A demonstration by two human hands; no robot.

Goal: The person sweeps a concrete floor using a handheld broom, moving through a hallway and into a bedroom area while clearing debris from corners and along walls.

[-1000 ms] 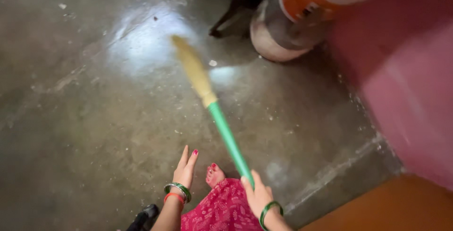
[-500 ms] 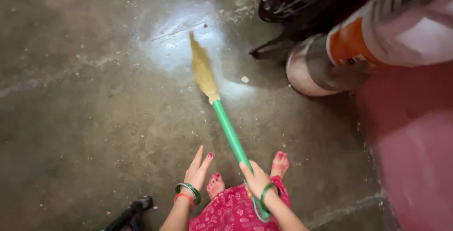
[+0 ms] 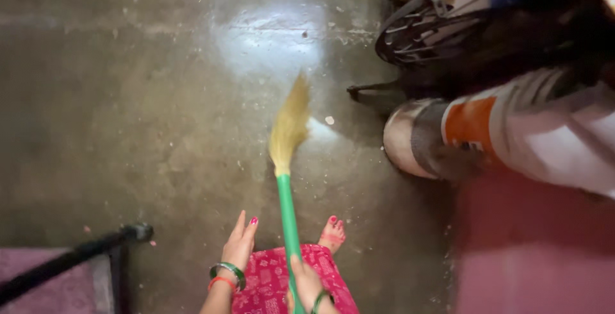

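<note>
My right hand grips the green handle of a broom at the bottom of the view. The broom's straw-coloured head rests on the grey concrete floor ahead of me, beside a small white scrap. My left hand hangs free to the left of the handle, fingers straight and apart, holding nothing. It wears green and red bangles. One bare foot with red nails shows above my red patterned skirt.
A round white container with an orange band lies at the right. Behind it stands a black wire rack. A pink surface fills the lower right. A black bar and a mauve surface sit at the lower left.
The broom head has swung from pointing up-left to nearly straight ahead and drawn closer to me. The view has shifted, bringing the wire rack and the black bar further in.
</note>
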